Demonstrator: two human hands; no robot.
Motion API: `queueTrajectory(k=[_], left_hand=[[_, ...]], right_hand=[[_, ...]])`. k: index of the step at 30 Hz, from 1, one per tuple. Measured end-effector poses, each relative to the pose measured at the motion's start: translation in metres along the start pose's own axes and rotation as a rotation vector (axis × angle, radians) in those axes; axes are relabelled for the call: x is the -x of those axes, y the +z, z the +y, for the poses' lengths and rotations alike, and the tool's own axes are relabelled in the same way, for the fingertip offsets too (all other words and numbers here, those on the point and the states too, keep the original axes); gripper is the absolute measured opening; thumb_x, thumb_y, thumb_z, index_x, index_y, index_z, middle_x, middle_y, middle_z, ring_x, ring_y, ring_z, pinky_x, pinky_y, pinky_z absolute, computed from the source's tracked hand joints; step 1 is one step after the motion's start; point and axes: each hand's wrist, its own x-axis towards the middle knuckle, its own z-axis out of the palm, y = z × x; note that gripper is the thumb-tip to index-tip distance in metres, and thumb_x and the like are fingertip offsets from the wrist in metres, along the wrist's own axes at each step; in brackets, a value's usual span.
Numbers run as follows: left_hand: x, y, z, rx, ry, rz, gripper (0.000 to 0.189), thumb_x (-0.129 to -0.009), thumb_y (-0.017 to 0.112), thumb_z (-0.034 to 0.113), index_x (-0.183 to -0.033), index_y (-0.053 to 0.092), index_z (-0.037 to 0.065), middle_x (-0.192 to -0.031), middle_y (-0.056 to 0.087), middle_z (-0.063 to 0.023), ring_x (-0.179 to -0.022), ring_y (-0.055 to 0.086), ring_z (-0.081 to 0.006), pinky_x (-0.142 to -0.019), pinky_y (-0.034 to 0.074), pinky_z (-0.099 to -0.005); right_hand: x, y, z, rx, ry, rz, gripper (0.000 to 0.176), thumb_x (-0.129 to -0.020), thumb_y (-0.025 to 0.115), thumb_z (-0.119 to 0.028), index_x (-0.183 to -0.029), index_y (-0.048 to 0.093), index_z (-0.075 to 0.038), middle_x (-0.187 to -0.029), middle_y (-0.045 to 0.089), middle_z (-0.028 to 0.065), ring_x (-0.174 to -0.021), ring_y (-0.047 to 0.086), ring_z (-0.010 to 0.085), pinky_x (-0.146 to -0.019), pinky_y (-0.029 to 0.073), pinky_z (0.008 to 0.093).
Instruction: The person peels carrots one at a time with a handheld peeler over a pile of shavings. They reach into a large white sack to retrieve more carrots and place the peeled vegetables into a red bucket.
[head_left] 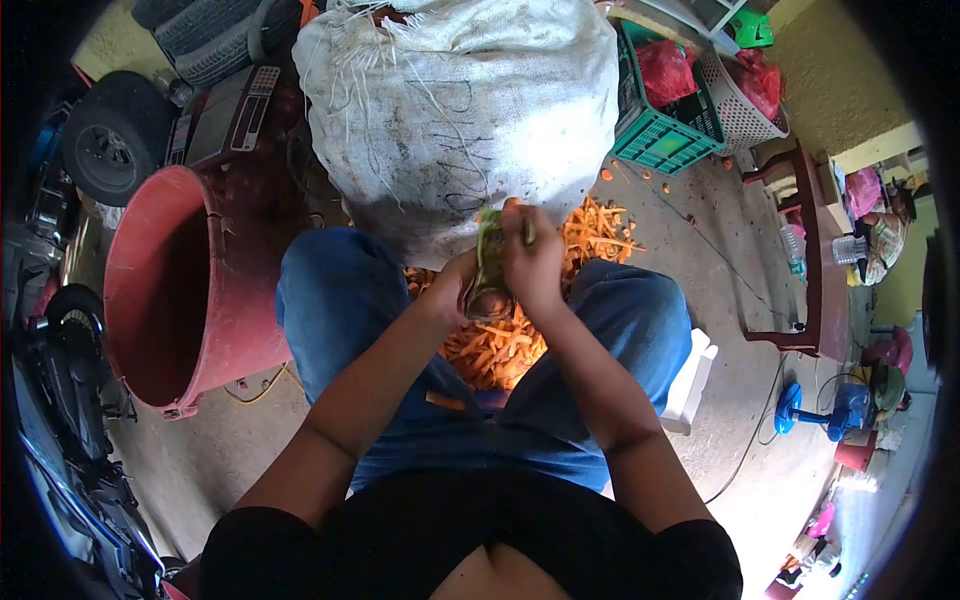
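Note:
My left hand (461, 284) is closed around the lower end of a green hand slicer (488, 252), a long flat tool held upright between my knees. My right hand (532, 262) is pressed against the slicer's right side with its fingers curled. A carrot (512, 203) shows its orange end above those fingers; the rest is hidden in the hand. Some motion blur lies over both hands. Below them, a heap of orange carrot strips (492, 358) fills the space between my legs, and more strips (598, 235) lie beyond my right knee.
A large stuffed white sack (460, 110) stands right in front of my hands. To the left are a red barrel (165, 290), a wheel (108, 145) and a motorcycle (80, 370). A green crate (665, 145) and white basket (745, 115) stand at far right. Other people sit along the right side.

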Motion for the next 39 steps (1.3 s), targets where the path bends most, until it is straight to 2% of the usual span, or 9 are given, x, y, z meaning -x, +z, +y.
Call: queueTrajectory(k=[5,11,17,19,21,24,31,33,39], left_hand=[[-0.004,-0.013,0.0,-0.052,-0.017,-0.137,0.029,-0.084,0.036,0.021,-0.1,0.043,-0.003,-0.08,0.055,-0.0121,-0.065,0.057,-0.017,-0.057,0.05,-0.0273],[0.012,0.015,-0.008,-0.554,-0.226,0.161,0.038,-0.084,0.04,0.03,-0.106,0.041,0.0,-0.087,0.054,-0.0106,-0.076,0.055,-0.0164,-0.067,0.047,-0.0277],[-0.007,0.006,-0.005,-0.084,-0.098,0.094,0.039,-0.084,0.039,0.03,-0.109,0.04,0.001,-0.097,0.052,-0.0105,-0.083,0.053,-0.0169,-0.074,0.045,-0.03],[-0.014,0.0,-0.007,0.018,-0.061,0.146,0.039,-0.083,0.036,0.038,-0.1,0.045,0.004,-0.08,0.055,-0.0078,-0.068,0.056,-0.017,-0.059,0.049,-0.0298],[-0.018,-0.017,-0.005,0.024,-0.111,-0.017,0.039,-0.084,0.033,0.038,-0.096,0.047,0.004,-0.078,0.056,-0.0079,-0.064,0.057,-0.0174,-0.053,0.049,-0.0285],[-0.004,0.003,0.0,0.161,-0.075,0.103,0.038,-0.084,0.033,0.038,-0.092,0.048,0.004,-0.075,0.056,-0.0077,-0.06,0.057,-0.0174,-0.048,0.048,-0.0265],[0.016,0.017,0.001,-0.359,-0.287,0.025,0.037,-0.084,0.04,0.031,-0.104,0.043,0.001,-0.091,0.053,-0.0104,-0.072,0.056,-0.0134,-0.063,0.047,-0.0267],[0.018,0.023,0.001,-0.427,-0.152,0.118,0.037,-0.084,0.04,0.032,-0.105,0.043,0.002,-0.094,0.053,-0.01,-0.071,0.056,-0.0146,-0.064,0.048,-0.0276],[-0.008,-0.01,-0.002,-0.139,-0.066,0.052,0.036,-0.084,0.04,0.033,-0.106,0.043,0.005,-0.09,0.055,-0.0069,-0.073,0.056,-0.014,-0.064,0.048,-0.0275]], right_hand=[[-0.014,0.0,0.018,0.07,-0.056,0.13,0.011,-0.077,0.048,-0.008,-0.075,0.055,0.0,-0.067,0.056,0.0185,-0.058,0.055,0.0296,-0.052,0.042,0.035],[-0.082,-0.08,0.056,0.112,0.179,0.727,0.026,-0.081,0.046,-0.019,-0.07,0.053,0.004,-0.059,0.055,0.017,-0.049,0.051,0.0252,-0.048,0.04,0.0339],[-0.042,-0.038,0.032,-0.22,0.059,0.386,0.026,-0.08,0.049,-0.024,-0.075,0.053,0.001,-0.056,0.05,0.0032,-0.047,0.041,0.0119,-0.044,0.035,0.0275],[-0.015,-0.023,0.005,-0.21,0.219,0.042,0.02,-0.08,0.048,-0.018,-0.076,0.053,0.001,-0.061,0.053,0.0067,-0.053,0.046,0.0156,-0.051,0.038,0.0281],[0.004,-0.002,-0.005,-0.08,-0.083,0.059,0.024,-0.082,0.047,-0.022,-0.076,0.052,0.0,-0.055,0.047,0.0036,-0.051,0.043,0.0107,-0.047,0.036,0.0253],[0.002,-0.003,-0.005,-0.041,0.001,0.044,0.025,-0.082,0.047,-0.022,-0.076,0.052,0.002,-0.057,0.051,0.008,-0.053,0.047,0.0139,-0.051,0.039,0.028],[-0.077,-0.072,0.064,0.275,0.143,0.686,0.028,-0.082,0.046,-0.021,-0.071,0.056,0.003,-0.062,0.057,0.0102,-0.049,0.051,0.0154,-0.046,0.04,0.0288],[-0.082,-0.082,0.064,-0.026,0.201,0.716,0.029,-0.082,0.046,-0.022,-0.07,0.054,0.003,-0.06,0.055,0.0068,-0.047,0.049,0.0139,-0.045,0.04,0.0286],[-0.021,-0.029,0.008,-0.194,0.24,0.197,0.018,-0.079,0.049,-0.016,-0.08,0.054,0.001,-0.065,0.054,0.0094,-0.057,0.047,0.0136,-0.052,0.038,0.0261]])
